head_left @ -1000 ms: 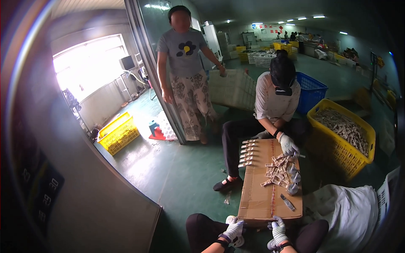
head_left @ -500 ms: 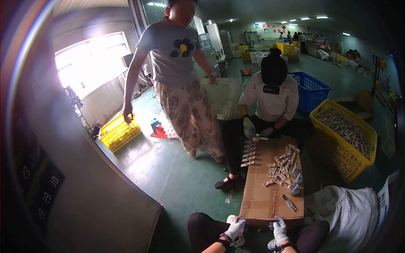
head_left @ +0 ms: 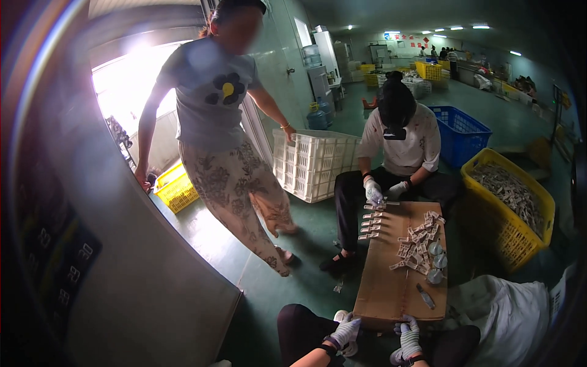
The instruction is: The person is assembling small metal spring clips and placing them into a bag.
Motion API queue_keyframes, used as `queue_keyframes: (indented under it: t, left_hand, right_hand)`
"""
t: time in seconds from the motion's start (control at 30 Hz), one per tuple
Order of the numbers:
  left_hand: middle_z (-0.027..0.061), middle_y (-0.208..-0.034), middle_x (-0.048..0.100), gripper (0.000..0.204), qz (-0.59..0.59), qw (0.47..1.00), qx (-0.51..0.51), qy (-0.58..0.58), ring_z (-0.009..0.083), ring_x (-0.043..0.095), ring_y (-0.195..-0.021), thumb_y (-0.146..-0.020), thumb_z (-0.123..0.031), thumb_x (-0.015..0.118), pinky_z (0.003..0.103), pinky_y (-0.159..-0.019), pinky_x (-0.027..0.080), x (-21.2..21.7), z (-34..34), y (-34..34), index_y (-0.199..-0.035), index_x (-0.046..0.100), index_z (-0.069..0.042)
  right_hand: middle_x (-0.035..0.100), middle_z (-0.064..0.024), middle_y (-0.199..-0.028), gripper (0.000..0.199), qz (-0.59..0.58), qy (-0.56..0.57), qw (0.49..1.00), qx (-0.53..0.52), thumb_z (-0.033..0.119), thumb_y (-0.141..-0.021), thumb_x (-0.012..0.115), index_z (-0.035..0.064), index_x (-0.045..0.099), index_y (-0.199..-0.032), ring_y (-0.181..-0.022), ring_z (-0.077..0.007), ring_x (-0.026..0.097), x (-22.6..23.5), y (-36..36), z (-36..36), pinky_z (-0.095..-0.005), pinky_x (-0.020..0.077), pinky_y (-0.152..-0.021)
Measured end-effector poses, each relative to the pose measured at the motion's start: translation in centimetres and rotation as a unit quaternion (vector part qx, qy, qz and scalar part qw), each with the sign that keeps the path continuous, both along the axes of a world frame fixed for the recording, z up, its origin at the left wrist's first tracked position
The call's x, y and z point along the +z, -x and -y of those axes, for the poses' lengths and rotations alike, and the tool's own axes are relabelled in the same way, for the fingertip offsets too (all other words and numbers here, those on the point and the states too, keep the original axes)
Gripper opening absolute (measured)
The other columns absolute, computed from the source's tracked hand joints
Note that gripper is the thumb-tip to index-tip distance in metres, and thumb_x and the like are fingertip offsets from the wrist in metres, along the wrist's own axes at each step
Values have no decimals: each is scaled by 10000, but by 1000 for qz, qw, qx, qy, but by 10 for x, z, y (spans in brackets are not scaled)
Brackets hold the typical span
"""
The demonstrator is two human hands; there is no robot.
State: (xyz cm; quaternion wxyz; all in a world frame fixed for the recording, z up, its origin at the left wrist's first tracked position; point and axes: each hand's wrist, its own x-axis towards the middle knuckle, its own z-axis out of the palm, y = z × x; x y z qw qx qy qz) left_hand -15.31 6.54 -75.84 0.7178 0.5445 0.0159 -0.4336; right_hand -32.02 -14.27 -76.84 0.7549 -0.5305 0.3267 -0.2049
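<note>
Both my hands wear white gloves with grey stripes. My left hand [head_left: 345,330] is closed on the near left corner of a brown cardboard box [head_left: 382,293]. Farther right along the same near edge, my right hand [head_left: 408,333] has its fingers bent over the cardboard. On top of the box lie a utility knife [head_left: 426,297], several grey domed pieces [head_left: 436,261] and a loose pile of small pale clip-like pieces [head_left: 417,244]. More such pieces [head_left: 370,225] line the left edge. A seated co-worker's gloved hand [head_left: 373,191] handles something small at the far end.
A standing person [head_left: 217,110] holds a white crate [head_left: 312,165] left of the box. A yellow crate [head_left: 510,235] full of small pieces and a blue crate [head_left: 461,137] stand to the right. A white sack [head_left: 498,318] lies near my right leg; a wall panel [head_left: 147,275] borders the left.
The standing person has stepped left, bringing the white crate along. My view has swung slightly left. Both my hands remain at the box's near edge.
</note>
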Motion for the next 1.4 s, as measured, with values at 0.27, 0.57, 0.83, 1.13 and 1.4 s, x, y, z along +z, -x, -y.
queue_keyframes:
  t: [0.27,0.57,0.83,1.13,1.4]
  left_hand:
    - [42,-944,603,514,59,997,-1,-54,152,589,-681,-895,-179,655,286,-527,495,13,7,3,-1338,415,-81]
    - [50,-955,590,474,-13,1000,16,12,195,639,-781,-907,-197,635,321,-554,567,12,10,7,-1318,411,-122]
    - [61,-1019,586,457,-3,1000,4,-12,187,622,-861,-927,-220,590,318,-590,549,23,11,7,-1332,410,-108]
    - [92,-1108,601,565,28,999,6,-47,188,610,-841,-922,-240,575,302,-610,517,-5,7,6,-1405,348,-55]
    - [113,-1092,609,550,25,999,2,-43,189,606,-798,-920,-226,570,298,-594,505,6,13,8,-1395,363,-40]
  right_hand:
    - [642,-73,-923,273,9,-5,1000,4,95,-946,517,101,519,-1219,-615,-129,607,-5,4,2,-256,533,-550]
    - [628,-64,-943,289,26,0,1000,4,121,-935,548,121,530,-1223,-589,-137,593,-7,5,7,-268,520,-545]
    - [611,-39,-882,314,24,-9,999,-25,30,-884,528,111,549,-1186,-588,-147,591,-27,2,13,-281,537,-546]
    - [633,-65,-845,294,55,111,990,-62,19,-875,530,114,570,-1151,-551,-142,563,-11,-2,-2,-274,524,-517]
    - [615,-30,-1043,366,-18,65,998,14,55,-954,515,16,508,-1318,-823,-120,597,59,6,-15,-254,516,-737]
